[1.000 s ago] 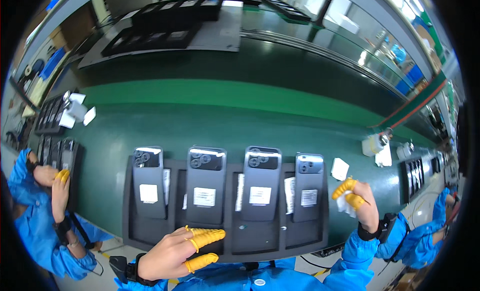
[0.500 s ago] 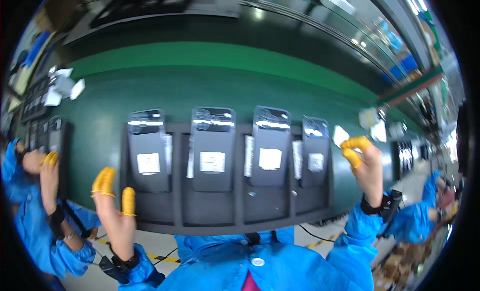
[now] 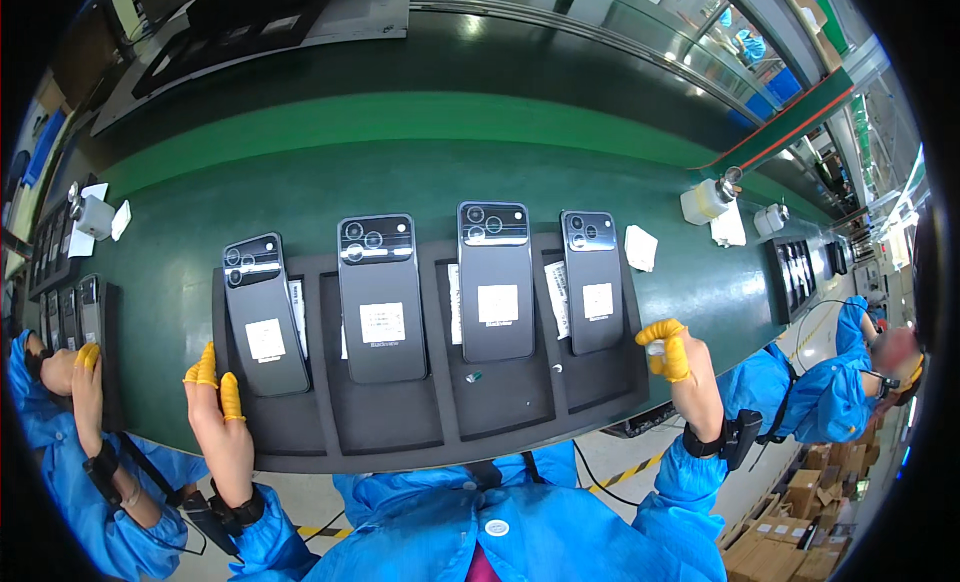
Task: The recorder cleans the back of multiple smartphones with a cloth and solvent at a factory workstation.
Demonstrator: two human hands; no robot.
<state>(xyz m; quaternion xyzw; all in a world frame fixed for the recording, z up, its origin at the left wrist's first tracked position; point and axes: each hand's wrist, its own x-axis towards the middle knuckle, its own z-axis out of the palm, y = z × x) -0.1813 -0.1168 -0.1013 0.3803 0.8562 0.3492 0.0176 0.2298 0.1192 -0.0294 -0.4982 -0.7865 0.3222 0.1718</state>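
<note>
A black tray [image 3: 390, 440] with several compartments lies in front of me on the green bench. Four dark smartphones rest in it, backs up: a far-left phone [image 3: 285, 374], a second phone [image 3: 378, 282], a third phone [image 3: 495, 257] and a right-hand phone [image 3: 595, 327]. Each back carries a white label, and their camera ends overhang the tray's far side. My left hand [image 3: 222, 422], in yellow finger cots, is open at the tray's left edge. Beside the right edge, my right hand [image 3: 690, 377] is closed around something small and whitish, too hidden to name.
Folded white paper [image 3: 641, 249] lies right of the tray. A pump bottle [image 3: 708, 201] stands at the back right, another bottle [image 3: 95, 218] at the left. Co-workers in blue sit on both sides; a co-worker's hand [image 3: 88, 387] is near a tray of phones at the left.
My right hand has come in and down toward the tray's right edge. My left hand has moved closer to its left edge. The whole view has shifted, and the picture is sharper.
</note>
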